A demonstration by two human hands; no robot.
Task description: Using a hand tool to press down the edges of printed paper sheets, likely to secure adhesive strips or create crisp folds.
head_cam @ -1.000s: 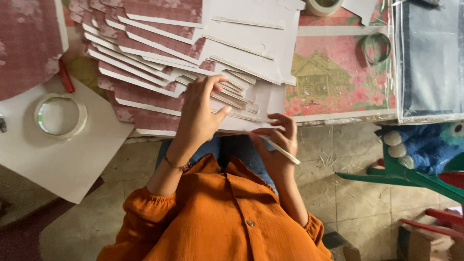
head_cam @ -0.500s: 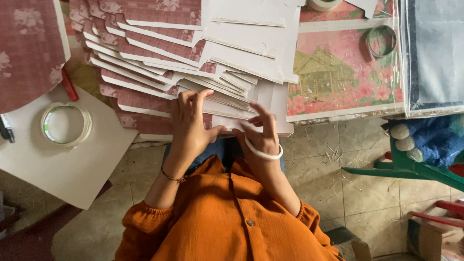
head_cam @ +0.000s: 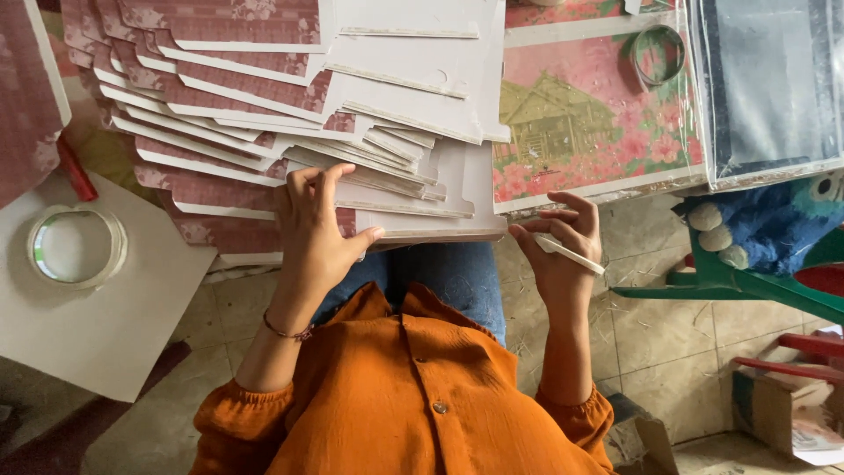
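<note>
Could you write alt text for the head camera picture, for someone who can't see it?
Seen from above, a person in an orange blouse rests the left hand on a fanned stack of maroon-and-white card pieces, while the right hand holds a thin white stick. A tape roll lies nearby.

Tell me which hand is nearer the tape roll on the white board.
Left. The left hand rests on the card stack, right of the tape roll; the right hand, holding a white stick, is farther right.

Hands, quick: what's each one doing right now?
Left hand: open, fingers spread flat on the stack of card sheets.
Right hand: closed around a thin white stick, off the stack.
</note>
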